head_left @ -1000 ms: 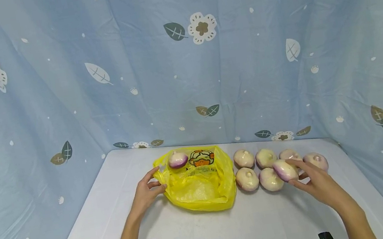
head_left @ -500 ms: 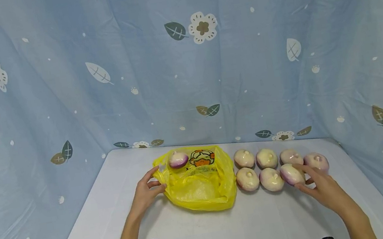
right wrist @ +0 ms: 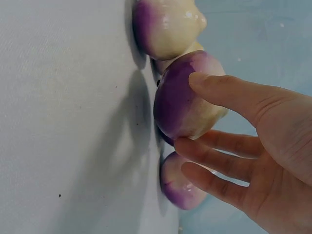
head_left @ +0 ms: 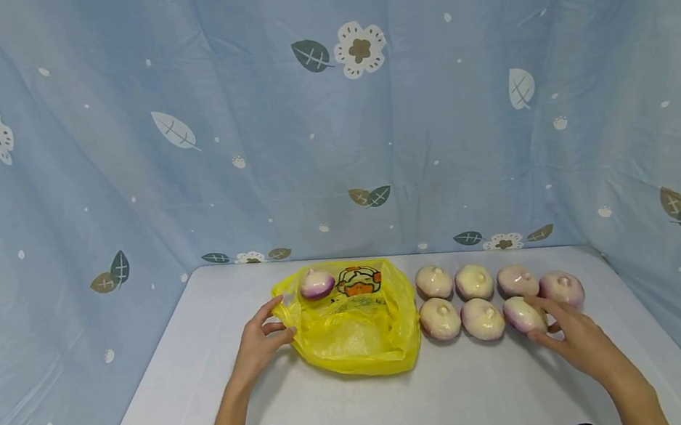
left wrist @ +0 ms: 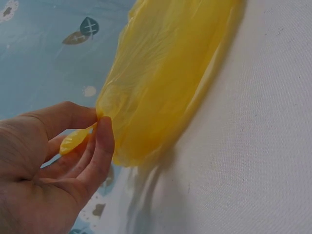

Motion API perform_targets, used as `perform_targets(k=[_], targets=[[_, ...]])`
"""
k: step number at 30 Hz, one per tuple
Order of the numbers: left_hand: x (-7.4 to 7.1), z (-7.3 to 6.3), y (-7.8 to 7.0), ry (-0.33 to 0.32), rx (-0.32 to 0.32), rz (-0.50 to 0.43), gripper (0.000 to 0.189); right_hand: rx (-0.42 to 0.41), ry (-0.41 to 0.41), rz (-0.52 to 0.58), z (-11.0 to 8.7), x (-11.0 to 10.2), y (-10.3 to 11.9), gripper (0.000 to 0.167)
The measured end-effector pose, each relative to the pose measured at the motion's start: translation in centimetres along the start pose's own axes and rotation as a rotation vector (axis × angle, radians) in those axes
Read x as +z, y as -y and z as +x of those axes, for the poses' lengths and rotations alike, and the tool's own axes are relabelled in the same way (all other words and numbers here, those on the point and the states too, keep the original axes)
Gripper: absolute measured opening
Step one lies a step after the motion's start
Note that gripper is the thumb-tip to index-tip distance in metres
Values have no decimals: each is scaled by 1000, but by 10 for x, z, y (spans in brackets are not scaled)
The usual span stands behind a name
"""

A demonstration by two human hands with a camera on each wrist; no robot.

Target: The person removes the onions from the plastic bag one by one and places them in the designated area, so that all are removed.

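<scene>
My left hand (head_left: 259, 342) pinches the left rim of a yellow plastic bag (head_left: 358, 357) between thumb and fingers; the left wrist view shows a twist of the yellow film (left wrist: 73, 141) coming out behind the pinch. One purple-and-white turnip (head_left: 316, 284) lies at the bag's back left, beside a printed duck face. At the right, my right hand (head_left: 577, 335) grips another turnip (head_left: 523, 315) by its side, thumb and fingertips on its skin. In the right wrist view that turnip (right wrist: 183, 97) is tilted, its purple side toward the white tabletop.
Several more turnips stand in two rows right of the bag, including a front one (head_left: 483, 320), a back one (head_left: 474, 282) and one at the far right (head_left: 562, 289). A blue patterned curtain (head_left: 329, 133) hangs behind and around the white table (head_left: 397, 417).
My right hand has carried its turnip right and down, from overlapping its neighbour to the right end of the front row. My left hand and the bag have stayed put.
</scene>
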State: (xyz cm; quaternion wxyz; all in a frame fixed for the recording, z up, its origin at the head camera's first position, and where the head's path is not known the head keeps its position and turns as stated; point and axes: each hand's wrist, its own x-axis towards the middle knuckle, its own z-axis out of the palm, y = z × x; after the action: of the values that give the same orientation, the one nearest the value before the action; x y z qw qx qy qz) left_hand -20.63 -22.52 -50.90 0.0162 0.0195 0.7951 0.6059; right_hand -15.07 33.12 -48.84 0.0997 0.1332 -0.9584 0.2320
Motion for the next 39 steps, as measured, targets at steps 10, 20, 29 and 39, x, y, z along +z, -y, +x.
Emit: perform_targets(k=[10, 20, 29, 39], targets=[[0, 0, -1, -3, 5, -5, 74, 40, 48, 0, -3, 3, -5, 57], [1, 1, 3, -4, 19, 20, 75, 98, 63, -28, -3, 3, -3, 60], [2, 2, 4, -1, 16, 21, 74, 115, 76, -40, -2, 4, -4, 64], [2, 3, 6, 3, 25, 18, 74, 128, 85, -46, -4, 5, -2, 65]])
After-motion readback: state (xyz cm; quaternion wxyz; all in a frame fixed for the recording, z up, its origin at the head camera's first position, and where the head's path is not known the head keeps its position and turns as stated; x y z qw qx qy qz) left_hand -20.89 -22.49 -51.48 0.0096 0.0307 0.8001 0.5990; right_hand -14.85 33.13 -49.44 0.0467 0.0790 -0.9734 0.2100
